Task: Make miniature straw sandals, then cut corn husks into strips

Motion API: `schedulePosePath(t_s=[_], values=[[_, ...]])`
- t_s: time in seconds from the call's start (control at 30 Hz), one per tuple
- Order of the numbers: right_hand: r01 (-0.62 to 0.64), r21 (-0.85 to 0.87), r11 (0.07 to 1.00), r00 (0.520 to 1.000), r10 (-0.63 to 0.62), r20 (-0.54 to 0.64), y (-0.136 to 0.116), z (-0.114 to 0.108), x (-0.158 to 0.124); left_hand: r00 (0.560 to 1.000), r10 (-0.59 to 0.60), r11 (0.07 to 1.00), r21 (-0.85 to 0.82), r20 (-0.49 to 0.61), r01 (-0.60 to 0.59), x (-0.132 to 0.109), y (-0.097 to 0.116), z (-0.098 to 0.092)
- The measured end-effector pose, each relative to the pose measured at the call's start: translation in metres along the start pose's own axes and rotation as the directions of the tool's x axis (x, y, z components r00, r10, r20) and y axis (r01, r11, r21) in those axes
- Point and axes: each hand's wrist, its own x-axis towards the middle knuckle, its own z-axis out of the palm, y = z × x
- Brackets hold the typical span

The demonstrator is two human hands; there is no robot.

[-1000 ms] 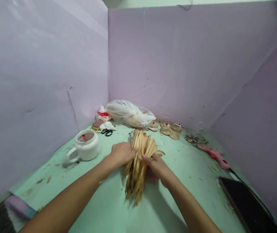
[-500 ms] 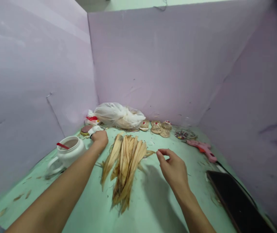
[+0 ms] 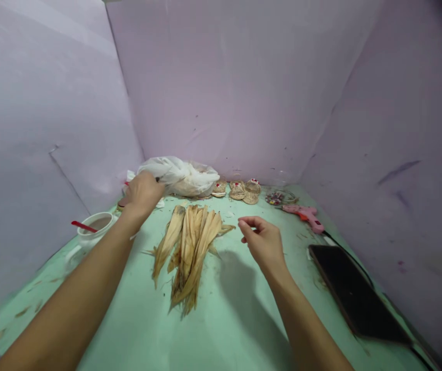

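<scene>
Several dried, straw-coloured leaf strips, like corn husks (image 3: 192, 252), lie in a loose bundle at the middle of the table. My left hand (image 3: 143, 191) is stretched forward beside the white plastic bag (image 3: 180, 175). Its fingers are closed, and a small dark bit shows at their tips, too small to name. To the right of the bundle hovers my right hand (image 3: 263, 242). Its thumb and fingers are curled into a pinch close to one husk's tip, and whether they hold anything I cannot tell.
On the left stands a white mug (image 3: 95, 229) with a red stick in it. Small woven slippers (image 3: 238, 190) line the back, near a dish of beads (image 3: 277, 197). A pink glue gun (image 3: 306, 214) and a dark phone-like slab (image 3: 354, 291) lie at right, with a cable.
My left hand has lifted and moved forward from the white item near the mug to the bag's front. My right hand keeps its pinch beside the husks. The view has tilted and shifted.
</scene>
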Motion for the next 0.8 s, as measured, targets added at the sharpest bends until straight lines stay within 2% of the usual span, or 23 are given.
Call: schedulePosePath(t_s=[0.1,0.2,0.27,0.3,0.33,0.37,0.4,0.47,0.5,0.57,0.6,0.63,0.67,0.7,0.73,0.8], values=[[-0.042,0.097,0.994,0.993,0.031,0.117,-0.003,0.011,-0.008,0.999,0.036,0.998,-0.060,0.028,-0.034,-0.047,0.017,0.002],[-0.114,0.345,0.932,0.974,0.036,0.225,-0.008,0.020,-0.017,0.973,0.042,0.985,-0.175,0.228,-0.001,-0.104,0.029,0.013],[-0.165,0.563,0.810,0.958,-0.003,0.286,-0.011,0.023,-0.022,0.912,0.063,0.969,-0.242,0.406,0.041,-0.137,0.032,0.022],[-0.185,0.633,0.751,0.955,-0.013,0.295,-0.011,0.024,-0.024,0.838,0.080,0.936,-0.329,0.539,0.123,-0.150,0.031,0.026],[-0.203,0.666,0.718,0.956,-0.002,0.294,-0.011,0.024,-0.025,0.788,0.117,0.898,-0.403,0.604,0.176,-0.158,0.028,0.029],[-0.230,0.680,0.696,0.957,0.034,0.289,-0.011,0.023,-0.025,0.767,0.149,0.878,-0.441,0.624,0.187,-0.162,0.024,0.030],[-0.263,0.690,0.674,0.955,0.082,0.285,-0.010,0.022,-0.024,0.785,0.142,0.877,-0.444,0.603,0.183,-0.162,0.017,0.029],[-0.351,0.720,0.599,0.934,0.173,0.311,-0.009,0.018,-0.021,0.864,0.067,0.926,-0.354,0.499,0.132,-0.153,-0.003,0.020],[-0.390,0.737,0.552,0.920,0.200,0.337,-0.008,0.016,-0.019,0.911,0.026,0.959,-0.267,0.412,0.093,-0.147,-0.015,0.011],[-0.434,0.755,0.492,0.901,0.228,0.370,-0.006,0.015,-0.016,0.947,-0.016,0.976,-0.202,0.320,0.085,-0.138,-0.041,-0.013],[-0.442,0.752,0.489,0.897,0.238,0.373,-0.005,0.015,-0.016,0.962,0.002,0.985,-0.167,0.274,0.046,-0.137,-0.054,-0.027],[-0.447,0.744,0.497,0.895,0.250,0.370,-0.004,0.016,-0.016,0.973,0.124,0.990,-0.085,0.193,-0.110,-0.138,-0.065,-0.041],[-0.452,0.735,0.506,0.892,0.261,0.369,-0.003,0.018,-0.017,0.963,0.248,0.968,0.001,0.107,-0.250,-0.140,-0.075,-0.053],[-0.461,0.724,0.513,0.888,0.273,0.371,-0.002,0.021,-0.018,0.940,0.335,0.939,0.063,0.068,-0.339,-0.143,-0.084,-0.063],[-0.471,0.713,0.520,0.882,0.283,0.377,0.000,0.024,-0.019,0.921,0.375,0.919,0.093,0.101,-0.384,-0.145,-0.092,-0.069],[-0.489,0.691,0.532,0.872,0.293,0.392,0.002,0.029,-0.022,0.882,0.379,0.907,0.078,0.281,-0.414,-0.142,-0.106,-0.072]])
